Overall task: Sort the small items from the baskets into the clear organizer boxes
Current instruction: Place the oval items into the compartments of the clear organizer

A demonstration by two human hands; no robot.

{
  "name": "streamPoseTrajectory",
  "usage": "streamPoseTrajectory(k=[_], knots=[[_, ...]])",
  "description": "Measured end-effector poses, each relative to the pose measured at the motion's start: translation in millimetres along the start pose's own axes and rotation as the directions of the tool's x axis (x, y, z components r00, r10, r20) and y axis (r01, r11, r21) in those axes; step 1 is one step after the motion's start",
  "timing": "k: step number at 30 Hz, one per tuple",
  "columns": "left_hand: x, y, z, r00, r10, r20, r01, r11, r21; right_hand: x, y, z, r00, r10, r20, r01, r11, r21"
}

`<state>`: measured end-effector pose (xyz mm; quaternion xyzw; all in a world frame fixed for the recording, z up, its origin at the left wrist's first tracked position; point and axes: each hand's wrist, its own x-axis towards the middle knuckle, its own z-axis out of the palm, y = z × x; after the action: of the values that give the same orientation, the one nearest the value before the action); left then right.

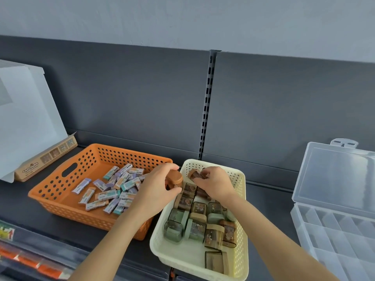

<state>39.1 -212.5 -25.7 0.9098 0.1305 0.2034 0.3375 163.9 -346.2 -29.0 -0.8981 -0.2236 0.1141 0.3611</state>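
Left grip (160,185) and right grip (215,183) each pinch a brown case (176,178) over the cream basket (240,209): probably light, rigid, slick; hold the sides.

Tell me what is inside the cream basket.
Small cases in green, beige and brown lie in the cream basket. The left hand grips a brown case, the right hand another. Whatever lies beneath both hands at the far end is covered.

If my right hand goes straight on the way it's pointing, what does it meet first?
Probably the cream basket's far rim, with the right hand pinching a brown box; depth is unclear.
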Motion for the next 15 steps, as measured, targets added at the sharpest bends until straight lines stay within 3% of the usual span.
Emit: streamPoseTrajectory(k=[2,6,8,15], knots=[[1.7,4.3,3.9,1.0,-0.003,0.005,0.003,1.0,-0.005,-11.5,1.4,-10.7,0.993,0.114,0.018,-0.115,0.951,0.286],[9.4,18.2,12.7,1.0,0.007,-0.01,-0.008,0.999,-0.047,-31.8,2.0,-34.5,0.961,0.203,0.186,-0.273,0.637,0.721],[11.4,23.6,15.8,1.0,0.019,-0.023,-0.02,0.998,-0.054,-39.5,3.0,-43.2,0.968,0.179,0.174,-0.247,0.582,0.775],[20.0,64.0,30.9,0.985,0.163,0.061,-0.157,0.983,-0.091,-70.8,24.4,-75.0,0.981,0.188,-0.036,-0.079,0.566,0.821]])
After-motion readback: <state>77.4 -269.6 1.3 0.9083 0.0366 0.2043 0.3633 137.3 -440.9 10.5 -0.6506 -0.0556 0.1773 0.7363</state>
